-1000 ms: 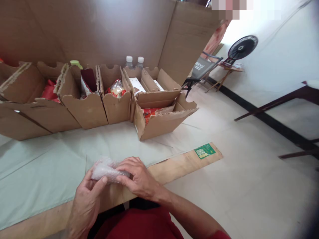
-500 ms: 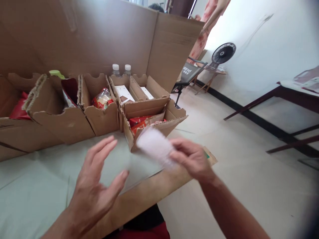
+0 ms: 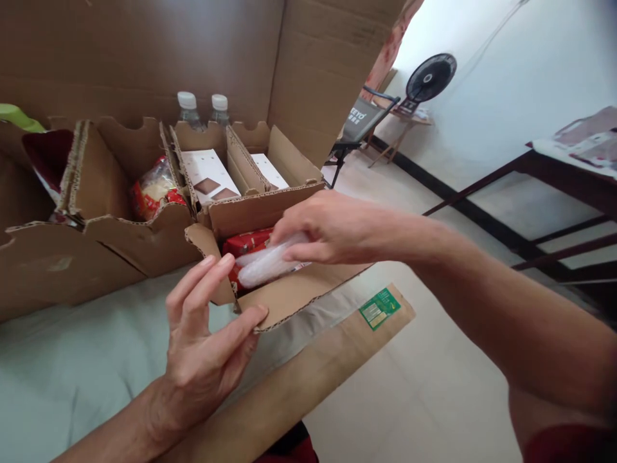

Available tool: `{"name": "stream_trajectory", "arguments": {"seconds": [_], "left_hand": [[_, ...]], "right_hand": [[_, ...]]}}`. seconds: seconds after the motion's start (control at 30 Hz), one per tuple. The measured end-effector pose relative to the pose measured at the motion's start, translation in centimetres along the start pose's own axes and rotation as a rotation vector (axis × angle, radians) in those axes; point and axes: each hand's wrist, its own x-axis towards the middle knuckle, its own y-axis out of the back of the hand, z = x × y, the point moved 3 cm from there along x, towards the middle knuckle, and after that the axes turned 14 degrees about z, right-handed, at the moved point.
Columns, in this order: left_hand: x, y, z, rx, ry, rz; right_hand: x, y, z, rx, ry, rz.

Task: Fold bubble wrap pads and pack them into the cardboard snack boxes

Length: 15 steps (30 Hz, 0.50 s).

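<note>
The right hand [image 3: 332, 228] pinches a translucent wrapped bundle [image 3: 265, 267] over red packets [image 3: 247, 242] inside a small cardboard box [image 3: 292, 296], its corner touched by the spread left hand [image 3: 205, 354]; a gentle, level lowering seems best.

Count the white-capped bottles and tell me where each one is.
2. The left bottle rises behind the cardboard bin holding the larger white box; the right bottle stands beside it. Their lower parts are hidden, and others may be behind the bins.
</note>
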Motion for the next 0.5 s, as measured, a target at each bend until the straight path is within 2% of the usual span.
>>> {"name": "stream_trajectory", "arguments": {"seconds": [0.13, 0.27, 0.4, 0.5], "left_hand": [[0.1, -0.2, -0.2, 0.025, 0.031, -0.029], [0.0, -0.1, -0.3, 0.033, 0.053, -0.063], [0.1, -0.1, -0.4, 0.022, 0.048, -0.047], [0.1, -0.1, -0.3, 0.019, 0.05, -0.039]], "right_hand": [[3.2, -5.0, -1.0, -0.114, 0.102, -0.155], [4.3, -8.2, -1.1, -0.111, 0.131, -0.14], [4.4, -9.1, -0.9, -0.121, 0.145, -0.173], [3.8, -7.6, -1.0, -0.051, 0.148, -0.174]]}}
